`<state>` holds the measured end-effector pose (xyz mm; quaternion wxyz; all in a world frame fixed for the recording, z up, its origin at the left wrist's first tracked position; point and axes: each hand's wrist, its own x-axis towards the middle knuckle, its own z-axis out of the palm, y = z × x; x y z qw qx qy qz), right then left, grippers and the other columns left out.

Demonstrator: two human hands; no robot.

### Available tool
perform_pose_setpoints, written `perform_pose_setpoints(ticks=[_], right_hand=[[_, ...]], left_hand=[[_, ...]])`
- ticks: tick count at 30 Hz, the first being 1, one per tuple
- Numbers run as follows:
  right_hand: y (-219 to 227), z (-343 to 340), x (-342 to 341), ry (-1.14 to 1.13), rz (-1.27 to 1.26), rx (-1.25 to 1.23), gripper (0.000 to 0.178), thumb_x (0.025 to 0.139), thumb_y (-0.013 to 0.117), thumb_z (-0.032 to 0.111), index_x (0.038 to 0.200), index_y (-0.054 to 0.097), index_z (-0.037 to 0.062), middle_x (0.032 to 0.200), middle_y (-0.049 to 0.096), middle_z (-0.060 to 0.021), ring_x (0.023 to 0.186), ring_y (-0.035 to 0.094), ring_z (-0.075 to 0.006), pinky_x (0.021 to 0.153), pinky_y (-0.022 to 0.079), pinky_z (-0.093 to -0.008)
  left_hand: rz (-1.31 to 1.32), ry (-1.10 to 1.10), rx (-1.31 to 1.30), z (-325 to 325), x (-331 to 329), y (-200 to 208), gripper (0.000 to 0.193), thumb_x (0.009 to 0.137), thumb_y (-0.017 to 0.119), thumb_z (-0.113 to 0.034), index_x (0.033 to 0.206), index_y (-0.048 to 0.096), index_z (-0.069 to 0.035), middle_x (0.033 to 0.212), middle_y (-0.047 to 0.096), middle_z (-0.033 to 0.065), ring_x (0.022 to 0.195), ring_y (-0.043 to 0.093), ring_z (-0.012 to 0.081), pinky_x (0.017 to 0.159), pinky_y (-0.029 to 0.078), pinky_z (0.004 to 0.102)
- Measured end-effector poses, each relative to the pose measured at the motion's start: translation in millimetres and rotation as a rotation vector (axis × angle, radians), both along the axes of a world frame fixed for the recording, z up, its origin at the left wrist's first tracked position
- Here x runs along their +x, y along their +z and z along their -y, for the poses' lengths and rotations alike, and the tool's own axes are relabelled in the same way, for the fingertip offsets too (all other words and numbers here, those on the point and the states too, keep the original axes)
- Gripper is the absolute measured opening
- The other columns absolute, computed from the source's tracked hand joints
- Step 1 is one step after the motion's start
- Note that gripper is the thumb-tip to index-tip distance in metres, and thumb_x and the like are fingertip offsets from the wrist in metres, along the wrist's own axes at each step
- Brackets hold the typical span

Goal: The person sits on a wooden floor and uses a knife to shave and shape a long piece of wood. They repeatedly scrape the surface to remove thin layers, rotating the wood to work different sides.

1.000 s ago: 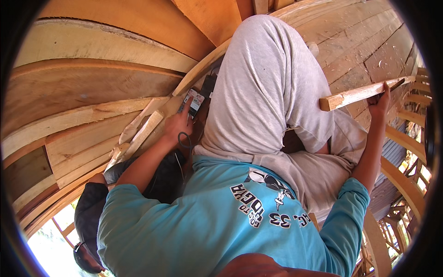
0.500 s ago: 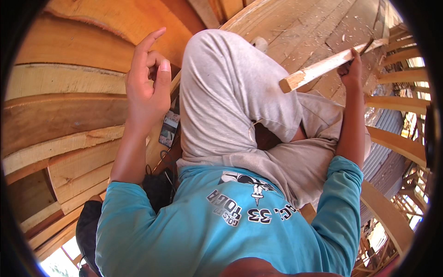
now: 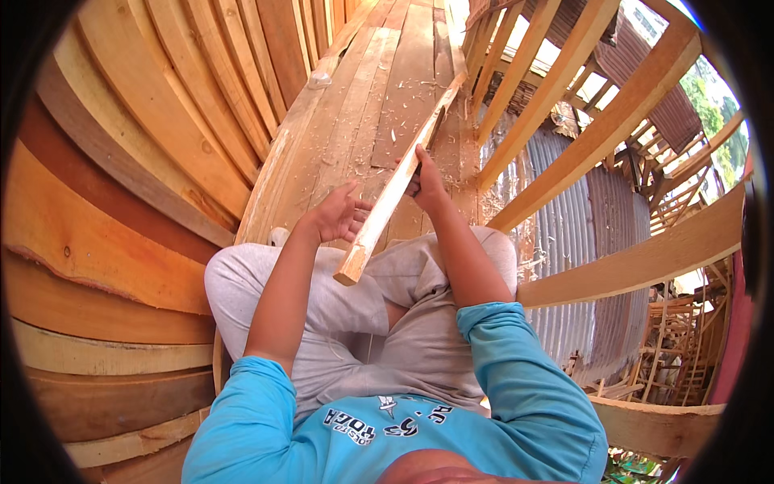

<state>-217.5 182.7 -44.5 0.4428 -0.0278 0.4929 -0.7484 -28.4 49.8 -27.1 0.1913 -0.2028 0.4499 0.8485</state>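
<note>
Clearly, one pale, square-ended wooden batten (image 3: 387, 202); right hand (image 3: 431, 189), fingers gripping it; left hand (image 3: 328, 218) just beside, fingers open.

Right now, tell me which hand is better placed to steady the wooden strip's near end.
Probably the left hand: it is open beside the wooden strip, nearer that end; the right hand grips it farther along.
</note>
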Motion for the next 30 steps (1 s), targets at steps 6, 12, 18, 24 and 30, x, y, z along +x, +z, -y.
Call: perform_pose_setpoints(ticks=[6,12,18,24,30], right_hand=[[-4,-1,-7,0.024,-0.057,-0.156,0.051,0.098,0.047,0.051,0.085,0.064,0.0045,0.048,0.038,0.0049,0.036,0.029,-0.0088,0.036,0.023,-0.0260],[-8,3,1,0.049,-0.119,0.075,0.044,0.099,0.045,0.050,0.071,0.041,0.0168,0.052,0.027,0.0064,0.042,0.028,-0.0094,0.041,0.023,-0.0284],[48,2,4,0.170,-0.434,0.448,0.047,0.101,0.041,0.048,0.101,0.058,0.0042,0.058,0.032,0.0029,0.044,0.031,-0.0108,0.043,0.028,-0.0281],[52,2,-42,0.387,-0.797,0.311,0.038,0.103,0.044,0.034,0.106,0.058,-0.0013,0.064,0.039,0.0022,0.048,0.037,-0.0087,0.044,0.033,-0.0264],[21,-5,-49,0.314,-0.888,0.225,0.023,0.097,0.059,0.026,0.107,0.060,0.0053,0.073,0.052,0.0040,0.059,0.046,-0.0044,0.049,0.037,-0.0223]], left_hand=[[-0.139,0.011,0.110,-20,18,18,0.068,0.097,0.032,-0.055,0.132,0.043,0.002,0.102,0.063,0.0179,0.084,0.067,0.0351,0.068,0.059,0.0438],[-0.149,0.160,-0.097,-50,47,38,0.050,0.097,0.041,-0.046,0.126,0.051,-0.006,0.084,0.060,0.0091,0.058,0.059,0.0204,0.044,0.050,0.0324],[-0.081,0.177,0.106,-19,50,54,0.045,0.098,0.042,-0.040,0.120,0.054,-0.003,0.071,0.053,0.0027,0.046,0.050,0.0117,0.037,0.040,0.0239],[-0.179,0.286,0.386,19,54,66,0.047,0.098,0.042,-0.034,0.127,0.046,0.003,0.080,0.053,0.0073,0.049,0.051,0.0124,0.038,0.044,0.0239],[-0.252,0.284,0.562,24,60,61,0.053,0.101,0.033,-0.029,0.138,0.030,0.010,0.078,0.048,0.0114,0.046,0.051,0.0143,0.029,0.044,0.0234]])
